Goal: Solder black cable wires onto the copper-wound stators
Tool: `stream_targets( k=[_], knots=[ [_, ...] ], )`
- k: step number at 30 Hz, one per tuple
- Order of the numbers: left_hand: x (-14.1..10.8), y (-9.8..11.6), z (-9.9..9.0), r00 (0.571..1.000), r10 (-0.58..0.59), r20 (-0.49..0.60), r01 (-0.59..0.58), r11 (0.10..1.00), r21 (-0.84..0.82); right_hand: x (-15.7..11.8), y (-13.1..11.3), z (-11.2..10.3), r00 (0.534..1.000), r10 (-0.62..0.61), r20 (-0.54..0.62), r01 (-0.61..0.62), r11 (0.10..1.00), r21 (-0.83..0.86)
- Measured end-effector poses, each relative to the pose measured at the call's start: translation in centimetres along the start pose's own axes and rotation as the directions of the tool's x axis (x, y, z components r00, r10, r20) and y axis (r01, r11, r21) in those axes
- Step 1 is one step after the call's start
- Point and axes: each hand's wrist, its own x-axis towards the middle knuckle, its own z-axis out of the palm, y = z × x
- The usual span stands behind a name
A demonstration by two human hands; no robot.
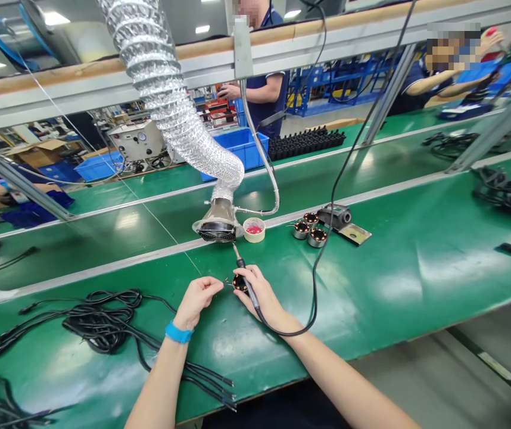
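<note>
My right hand (265,293) is closed around the handle of a soldering iron (241,263), whose tip points away from me. Beneath its fingers sits a small round motor stator (238,283) with copper windings, partly hidden by the hand and the iron. My left hand (201,296), with a blue band at the wrist, pinches at thin wire ends (227,282) beside the stator's left side. Which wires lie between those fingertips is too small to make out. Just beyond the iron's tip are a round fume extractor fan (217,231) and a shallow tub (254,230) with red contents.
Three more stators (317,237) stand right of centre by a grey metal fixture (336,217). Bundled black cables (99,325) lie at left. The iron's cord (314,286) loops over my right forearm. A silver duct (179,113) hangs overhead. Other people work beyond the bench.
</note>
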Motion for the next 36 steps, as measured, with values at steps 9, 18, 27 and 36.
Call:
stream_targets(
  k=[9,18,27,36],
  knots=[
    [-0.4,-0.1,0.6,0.999,-0.004,-0.051,0.01,0.991,0.131,0.1,-0.4,1.3,0.995,-0.049,-0.088,0.05,0.999,0.011],
    [-1.2,-0.9,0.7,0.991,-0.083,0.102,0.072,0.992,0.106,-1.0,0.0,2.0,0.997,-0.078,0.028,0.081,0.985,-0.152],
    [0.1,-1.9,2.3,0.993,-0.093,-0.076,0.069,0.96,-0.271,-1.2,-0.9,3.1,0.986,0.01,-0.166,-0.012,1.0,-0.011],
    [3.7,-0.3,-1.1,0.98,-0.093,-0.178,0.011,0.91,-0.414,0.1,-1.7,-5.2,0.925,-0.079,-0.372,-0.066,0.93,-0.361]
  ],
)
